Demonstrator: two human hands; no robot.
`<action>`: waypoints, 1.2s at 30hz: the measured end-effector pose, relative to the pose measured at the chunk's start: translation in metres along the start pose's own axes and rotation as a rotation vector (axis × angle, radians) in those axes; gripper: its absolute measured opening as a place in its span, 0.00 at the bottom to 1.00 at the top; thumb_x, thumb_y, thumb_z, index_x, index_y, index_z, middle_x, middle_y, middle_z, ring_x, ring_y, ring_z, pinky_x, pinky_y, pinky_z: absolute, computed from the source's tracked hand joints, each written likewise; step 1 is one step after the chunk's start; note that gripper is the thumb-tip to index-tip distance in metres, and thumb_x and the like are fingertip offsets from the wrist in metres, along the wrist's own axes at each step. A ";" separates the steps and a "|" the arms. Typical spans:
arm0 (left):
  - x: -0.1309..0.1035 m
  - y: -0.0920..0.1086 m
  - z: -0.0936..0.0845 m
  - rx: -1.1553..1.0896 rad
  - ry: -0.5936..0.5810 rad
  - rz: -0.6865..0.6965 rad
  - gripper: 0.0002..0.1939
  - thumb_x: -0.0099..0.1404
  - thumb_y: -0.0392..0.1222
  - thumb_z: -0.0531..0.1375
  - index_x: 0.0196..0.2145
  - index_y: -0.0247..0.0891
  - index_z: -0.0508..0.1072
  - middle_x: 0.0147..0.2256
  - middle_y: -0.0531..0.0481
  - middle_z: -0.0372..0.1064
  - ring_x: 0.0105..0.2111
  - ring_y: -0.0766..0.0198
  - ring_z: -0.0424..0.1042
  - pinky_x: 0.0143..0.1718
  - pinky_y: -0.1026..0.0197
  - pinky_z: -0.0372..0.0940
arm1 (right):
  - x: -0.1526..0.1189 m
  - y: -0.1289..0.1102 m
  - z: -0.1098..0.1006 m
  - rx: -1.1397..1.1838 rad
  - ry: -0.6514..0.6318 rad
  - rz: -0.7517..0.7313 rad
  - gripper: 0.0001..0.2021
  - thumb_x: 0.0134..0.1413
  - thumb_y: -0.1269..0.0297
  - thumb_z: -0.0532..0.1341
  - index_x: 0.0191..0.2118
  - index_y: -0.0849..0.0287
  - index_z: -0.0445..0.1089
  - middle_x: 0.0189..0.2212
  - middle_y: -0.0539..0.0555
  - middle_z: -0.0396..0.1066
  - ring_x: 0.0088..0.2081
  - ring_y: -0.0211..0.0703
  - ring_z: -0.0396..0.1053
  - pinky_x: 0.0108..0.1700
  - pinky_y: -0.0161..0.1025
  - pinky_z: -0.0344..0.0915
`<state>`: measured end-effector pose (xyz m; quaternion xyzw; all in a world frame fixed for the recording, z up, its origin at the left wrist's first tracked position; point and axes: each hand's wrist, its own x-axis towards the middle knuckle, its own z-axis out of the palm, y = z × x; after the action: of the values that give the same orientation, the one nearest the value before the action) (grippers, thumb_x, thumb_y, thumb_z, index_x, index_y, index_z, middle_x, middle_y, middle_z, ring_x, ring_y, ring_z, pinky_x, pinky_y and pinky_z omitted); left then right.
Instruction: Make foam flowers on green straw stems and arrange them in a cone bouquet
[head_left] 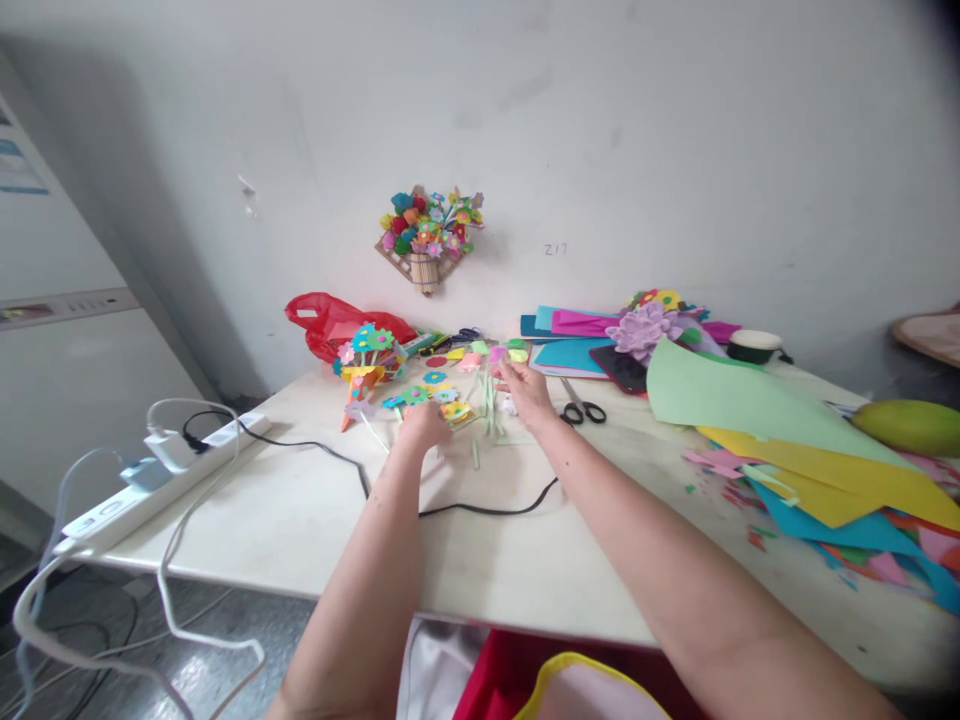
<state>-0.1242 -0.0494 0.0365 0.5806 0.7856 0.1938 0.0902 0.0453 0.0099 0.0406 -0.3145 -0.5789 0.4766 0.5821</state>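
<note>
My right hand (pixel 529 392) has its fingers drawn together at a small pink foam flower (pixel 498 354), which it appears to pinch. Pale green stems (pixel 488 405) stretch below that flower. My left hand (pixel 426 426) is bent over the table beside a yellow-orange foam flower (pixel 454 411); its fingertips are mostly hidden, and whether they grip anything is unclear. Blue and green foam flowers (pixel 412 397) lie just beyond it. Black-handled scissors (pixel 583 408) rest to the right of my right hand. A short green strip (pixel 475 455) lies between my forearms.
A bunch of foam flowers (pixel 371 345) and a red plastic bag (pixel 322 325) sit back left. Coloured foam sheets (pixel 765 405) and scraps cover the right side. A black cable (pixel 487 510) crosses the table from a white power strip (pixel 120 515). A flower basket (pixel 424 270) hangs on the wall.
</note>
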 end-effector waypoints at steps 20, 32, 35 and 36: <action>0.006 -0.002 0.005 0.019 0.081 -0.009 0.06 0.46 0.34 0.61 0.25 0.38 0.70 0.31 0.43 0.71 0.35 0.56 0.69 0.33 0.61 0.60 | 0.004 0.006 -0.011 -0.535 0.038 -0.420 0.15 0.56 0.57 0.54 0.27 0.58 0.73 0.56 0.57 0.61 0.60 0.45 0.53 0.60 0.42 0.50; 0.010 -0.010 -0.019 -0.106 0.197 -0.141 0.04 0.44 0.33 0.61 0.20 0.37 0.68 0.23 0.44 0.69 0.30 0.55 0.70 0.28 0.60 0.60 | 0.007 0.004 -0.035 -0.944 0.335 -0.576 0.13 0.54 0.65 0.53 0.24 0.59 0.72 0.57 0.56 0.60 0.63 0.54 0.42 0.60 0.55 0.45; 0.016 -0.019 -0.028 -0.074 0.268 -0.245 0.03 0.46 0.34 0.61 0.21 0.37 0.68 0.27 0.41 0.71 0.33 0.51 0.70 0.31 0.58 0.61 | 0.007 -0.001 -0.044 -1.004 0.391 -0.553 0.13 0.53 0.66 0.53 0.24 0.58 0.72 0.57 0.56 0.59 0.63 0.55 0.41 0.60 0.59 0.42; 0.018 -0.024 -0.031 -0.073 0.280 -0.265 0.03 0.46 0.33 0.60 0.21 0.37 0.68 0.28 0.40 0.71 0.34 0.51 0.71 0.32 0.58 0.62 | 0.008 -0.003 -0.047 -1.020 0.406 -0.540 0.13 0.53 0.65 0.53 0.25 0.58 0.72 0.57 0.56 0.59 0.63 0.55 0.41 0.59 0.60 0.40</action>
<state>-0.1616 -0.0447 0.0560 0.4358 0.8525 0.2875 0.0259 0.0905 0.0245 0.0399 -0.4803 -0.6708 -0.0946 0.5571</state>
